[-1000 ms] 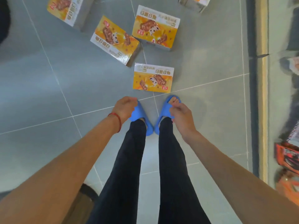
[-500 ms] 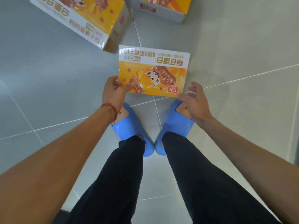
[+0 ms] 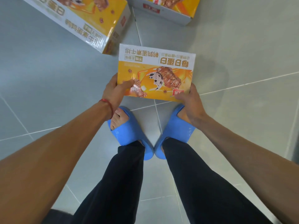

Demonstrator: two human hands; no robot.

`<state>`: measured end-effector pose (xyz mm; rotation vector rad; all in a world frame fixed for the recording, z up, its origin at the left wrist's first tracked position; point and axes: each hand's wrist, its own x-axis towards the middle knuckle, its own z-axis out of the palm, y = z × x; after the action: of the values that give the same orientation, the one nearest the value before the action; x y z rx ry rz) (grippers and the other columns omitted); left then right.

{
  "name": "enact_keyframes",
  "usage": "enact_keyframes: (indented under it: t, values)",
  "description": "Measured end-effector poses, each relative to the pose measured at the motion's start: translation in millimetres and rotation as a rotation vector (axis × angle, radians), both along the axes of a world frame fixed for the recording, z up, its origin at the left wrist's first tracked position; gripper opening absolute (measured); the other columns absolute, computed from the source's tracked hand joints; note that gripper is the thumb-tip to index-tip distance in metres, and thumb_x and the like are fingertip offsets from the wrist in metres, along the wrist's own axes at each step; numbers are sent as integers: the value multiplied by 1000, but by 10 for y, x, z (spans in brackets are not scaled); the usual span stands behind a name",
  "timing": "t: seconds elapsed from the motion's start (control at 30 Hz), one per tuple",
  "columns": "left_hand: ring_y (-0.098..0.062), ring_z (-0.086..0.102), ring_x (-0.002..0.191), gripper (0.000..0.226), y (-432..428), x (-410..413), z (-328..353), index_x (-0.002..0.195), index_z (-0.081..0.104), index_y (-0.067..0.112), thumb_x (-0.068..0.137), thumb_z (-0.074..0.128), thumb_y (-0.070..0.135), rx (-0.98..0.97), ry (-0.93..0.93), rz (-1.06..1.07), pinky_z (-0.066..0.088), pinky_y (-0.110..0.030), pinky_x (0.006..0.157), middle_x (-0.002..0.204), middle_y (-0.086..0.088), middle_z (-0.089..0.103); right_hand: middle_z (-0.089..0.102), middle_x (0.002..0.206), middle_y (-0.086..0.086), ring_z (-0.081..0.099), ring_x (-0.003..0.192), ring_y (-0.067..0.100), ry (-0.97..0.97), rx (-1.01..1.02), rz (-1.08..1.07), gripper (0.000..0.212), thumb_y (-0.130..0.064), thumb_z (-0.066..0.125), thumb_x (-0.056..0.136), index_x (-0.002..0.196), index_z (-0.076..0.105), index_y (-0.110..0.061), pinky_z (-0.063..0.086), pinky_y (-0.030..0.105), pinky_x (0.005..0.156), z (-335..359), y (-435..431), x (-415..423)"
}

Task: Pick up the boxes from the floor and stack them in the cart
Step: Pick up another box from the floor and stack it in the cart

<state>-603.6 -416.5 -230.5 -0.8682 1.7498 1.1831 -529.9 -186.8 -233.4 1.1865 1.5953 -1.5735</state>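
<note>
A yellow and white printed box point(image 3: 156, 72) lies flat on the grey tiled floor just ahead of my feet. My left hand point(image 3: 114, 91) grips its near left corner, thumb on the top face. My right hand point(image 3: 188, 98) grips its near right corner, thumb on top as well. A second box point(image 3: 84, 21) of the same kind lies at the upper left, and a third box point(image 3: 168, 8) at the top centre, both cut off by the frame. The cart is out of view.
My feet in blue slippers point(image 3: 129, 131) stand directly behind the held box, with black trousers below. Grey floor tiles point(image 3: 242, 54) with pale grout lines spread to the right and left of the boxes.
I have bent lower toward the floor. Both hands moved forward from open beside the box to closing on its two near corners.
</note>
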Motion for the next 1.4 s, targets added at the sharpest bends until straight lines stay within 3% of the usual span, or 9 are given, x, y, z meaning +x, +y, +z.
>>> enact_keyframes:
  t: [0.1, 0.27, 0.4, 0.57, 0.73, 0.87, 1.1, 1.2, 1.4]
  values:
    - [10, 64, 87, 32, -34, -19, 179, 125, 63, 29, 95, 63, 38, -26, 42, -23, 44, -15, 74, 107, 16, 70, 66, 122, 1, 64, 110, 14, -10, 57, 19, 31, -10, 66, 94, 120, 56, -24, 51, 25, 87, 283, 14, -111]
    - [-19, 62, 109, 61, -32, -225, 339, 109, 64, 27, 70, 62, 74, -162, 54, 36, 48, -36, 97, 121, -1, 64, 66, 98, -12, 63, 80, -10, 28, 180, 9, 14, -38, 64, 100, 99, 55, -27, 48, 7, 66, 473, 6, -302]
    - [-16, 62, 108, 63, 101, -387, 292, 105, 53, 27, 68, 64, 77, -138, 115, 156, 51, -42, 101, 122, -1, 58, 64, 119, 2, 66, 104, 8, 52, 185, -110, 58, -69, 67, 81, 113, 55, -23, 56, 31, 94, 351, -64, -542]
    - [-13, 66, 110, 71, 195, -487, 174, 128, 54, 25, 69, 78, 57, -119, 284, 140, 52, -42, 101, 116, 8, 68, 65, 114, -18, 63, 109, 6, 137, 277, -88, 53, -51, 62, 98, 146, 48, -33, 48, 27, 103, 201, -78, -801]
    - [-13, 65, 111, 61, 76, -357, 332, 122, 54, 39, 68, 78, 55, -86, 276, 148, 52, -44, 101, 117, 11, 68, 64, 134, -4, 64, 117, 9, 166, 224, -60, 70, -53, 72, 85, 147, 48, -32, 50, 36, 109, 456, -113, -821]
    - [-13, 67, 110, 59, -58, -187, 886, 125, 57, 39, 73, 75, 60, -76, 253, 215, 53, -43, 101, 116, 10, 70, 54, 143, 1, 59, 124, 11, 162, 184, 50, 84, -53, 76, 77, 152, 42, -36, 50, 31, 107, 1031, -183, -722]
    - [-11, 69, 96, 47, -278, 121, 2388, 101, 69, 40, 64, 74, 70, -171, 223, 251, 58, -21, 72, 107, 6, 71, 46, 144, 11, 59, 110, 8, 206, 153, 67, 66, -28, 77, 91, 149, 46, -26, 50, 6, 63, 2497, -383, -594]
    - [-14, 68, 95, 53, -423, 254, 3039, 101, 69, 38, 63, 75, 74, -232, 275, 279, 57, -38, 90, 106, 0, 65, 50, 144, 14, 61, 116, 18, 222, 106, 91, 75, -41, 76, 78, 146, 48, -26, 53, 9, 65, 3182, -530, -536]
    - [-7, 63, 106, 60, -608, 536, 4208, 124, 53, 25, 76, 85, 40, -144, 410, 414, 59, -30, 88, 120, 2, 55, 52, 144, 6, 61, 123, 17, 243, 88, 148, 91, -62, 74, 68, 148, 42, -33, 60, 26, 90, 4204, -793, -336]
